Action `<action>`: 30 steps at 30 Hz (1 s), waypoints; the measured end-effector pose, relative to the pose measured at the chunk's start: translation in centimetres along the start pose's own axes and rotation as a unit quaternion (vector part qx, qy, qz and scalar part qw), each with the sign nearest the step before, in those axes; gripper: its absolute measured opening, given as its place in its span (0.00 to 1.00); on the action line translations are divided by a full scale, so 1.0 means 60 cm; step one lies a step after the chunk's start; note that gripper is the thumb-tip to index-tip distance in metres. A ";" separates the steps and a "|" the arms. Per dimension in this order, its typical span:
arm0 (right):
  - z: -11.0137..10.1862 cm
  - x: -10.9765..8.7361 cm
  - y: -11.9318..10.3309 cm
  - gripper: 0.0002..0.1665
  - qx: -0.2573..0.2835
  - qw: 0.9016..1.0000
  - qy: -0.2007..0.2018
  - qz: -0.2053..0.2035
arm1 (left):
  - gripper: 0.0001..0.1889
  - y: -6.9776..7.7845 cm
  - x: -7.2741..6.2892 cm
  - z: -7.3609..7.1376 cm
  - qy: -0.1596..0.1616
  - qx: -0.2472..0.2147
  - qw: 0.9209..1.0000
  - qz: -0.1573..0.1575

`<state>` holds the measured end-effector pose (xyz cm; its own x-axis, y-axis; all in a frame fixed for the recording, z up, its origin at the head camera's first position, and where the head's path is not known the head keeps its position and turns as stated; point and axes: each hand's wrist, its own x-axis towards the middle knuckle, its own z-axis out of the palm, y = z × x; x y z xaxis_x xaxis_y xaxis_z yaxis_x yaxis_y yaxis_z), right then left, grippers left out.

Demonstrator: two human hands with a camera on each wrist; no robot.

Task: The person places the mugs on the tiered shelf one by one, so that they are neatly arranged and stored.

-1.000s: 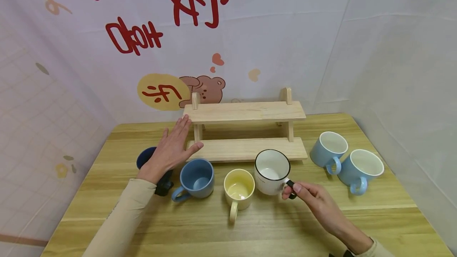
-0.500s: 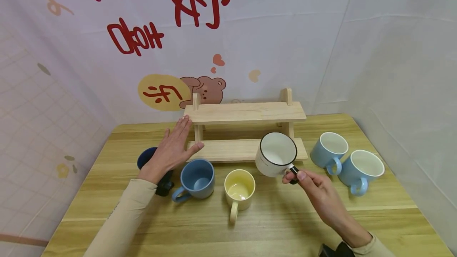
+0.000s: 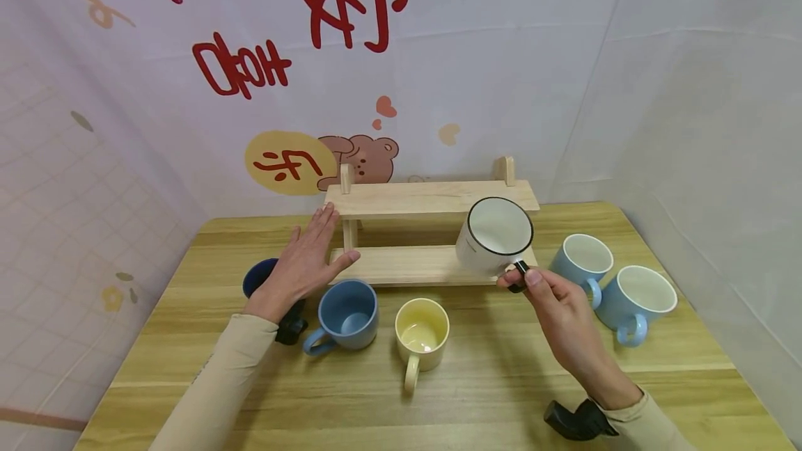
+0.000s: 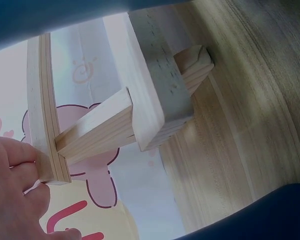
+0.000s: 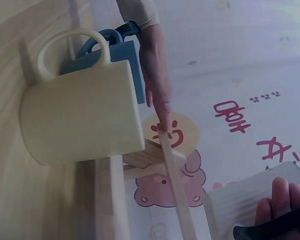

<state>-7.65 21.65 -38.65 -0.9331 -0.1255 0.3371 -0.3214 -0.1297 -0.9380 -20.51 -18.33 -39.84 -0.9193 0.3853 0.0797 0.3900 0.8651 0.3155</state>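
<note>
My right hand (image 3: 567,326) grips the black handle of a white mug (image 3: 498,232) with a dark rim, held in the air in front of the wooden two-tier shelf (image 3: 401,266). In the right wrist view, fingers (image 5: 280,200) show beside that handle. With fingers extended, my left hand (image 3: 301,263) touches the left end of the upper board; the left wrist view shows its fingertips against the board's end (image 4: 50,150). Below the shelf stand a blue mug (image 3: 347,315) and a yellow mug (image 3: 422,336). A dark blue mug (image 3: 257,275) is partly hidden behind the left wrist.
Two light blue mugs (image 3: 579,259) stand close together on the right of the wooden table (image 3: 351,409). A printed white cloth (image 3: 476,75) hangs directly behind the shelf. Black wrist mounts (image 3: 579,420) sit at the wrists.
My right hand has raised the white mug from near the table beside the yellow mug, moving it up and slightly right toward the shelf. The left hand stays at the upper board.
</note>
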 end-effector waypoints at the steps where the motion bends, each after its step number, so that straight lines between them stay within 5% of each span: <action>1: 0.000 0.004 -0.001 0.20 0.003 1.000 0.003 -0.001 | 0.53 0.000 0.000 0.000 0.000 0.000 1.000 0.000; 19: -0.003 0.077 -0.016 0.20 0.048 0.997 0.042 -0.040 | 0.53 0.001 0.001 0.003 0.004 0.002 1.000 0.000; 30: -0.009 0.124 -0.003 0.22 0.066 0.992 0.106 -0.015 | 0.54 0.003 0.001 0.001 0.002 0.007 1.000 -0.005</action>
<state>-14.64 21.29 -36.04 -0.9407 0.0890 0.3274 -0.3393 -0.2587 -0.9044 -20.49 -18.13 -39.81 -0.9233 0.3757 0.0795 0.3814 0.8731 0.3038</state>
